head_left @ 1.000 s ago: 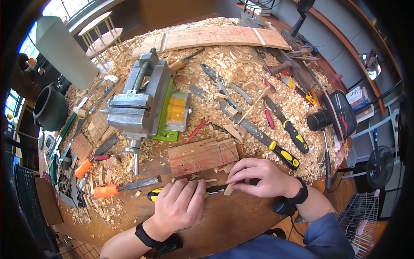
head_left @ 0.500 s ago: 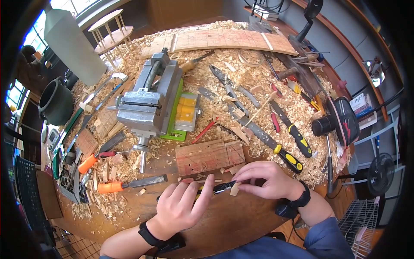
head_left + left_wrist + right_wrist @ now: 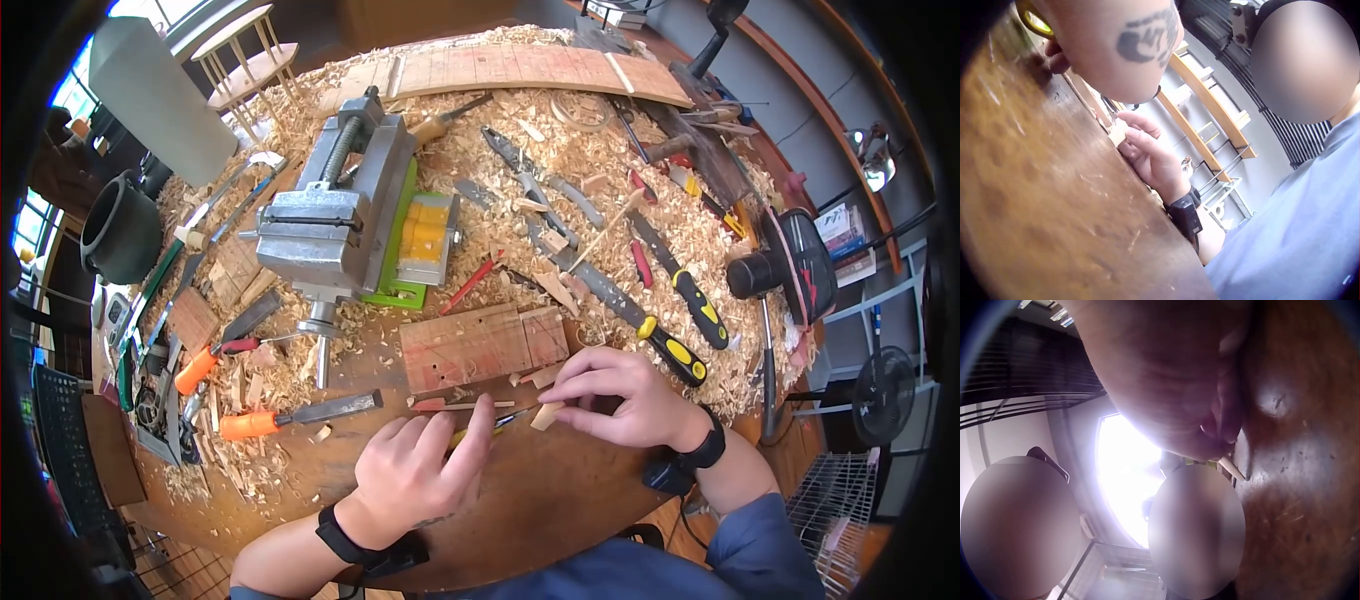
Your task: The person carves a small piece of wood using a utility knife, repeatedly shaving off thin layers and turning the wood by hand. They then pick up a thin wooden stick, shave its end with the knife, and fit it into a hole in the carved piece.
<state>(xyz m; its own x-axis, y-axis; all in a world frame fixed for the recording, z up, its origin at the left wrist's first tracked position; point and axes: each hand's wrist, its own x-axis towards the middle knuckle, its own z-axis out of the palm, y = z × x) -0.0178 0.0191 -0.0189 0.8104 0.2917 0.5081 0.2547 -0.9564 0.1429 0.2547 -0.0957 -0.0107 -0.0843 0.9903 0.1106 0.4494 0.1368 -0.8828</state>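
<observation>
My left hand (image 3: 415, 470) grips a utility knife (image 3: 457, 438) with a yellow-and-black handle, mostly hidden under the fingers. Its slim dark blade points right, the tip close to a small wood piece (image 3: 546, 415). Thumb and fingers of my right hand (image 3: 620, 400) pinch that pale chip low over the table. In the left wrist view the right hand (image 3: 1154, 156) shows the same pinch on the wood piece (image 3: 1119, 132). A thin wooden strip with a red end (image 3: 430, 404) lies just beyond the knife. Behind it sits a reddish wooden block (image 3: 465, 350) with drawn lines.
A steel vise (image 3: 315, 235) on a green base stands left of centre. An orange-handled chisel (image 3: 250, 425) lies at front left. Rasps with yellow-and-black handles (image 3: 672, 352), pliers (image 3: 510, 150) and a long board (image 3: 500, 68) rest among wood shavings. A black mallet (image 3: 752, 275) is at right.
The left index finger has straightened out along the knife. The knife has shifted in the hand, and its blade now points at the wood piece. The right hand keeps its pinch.
</observation>
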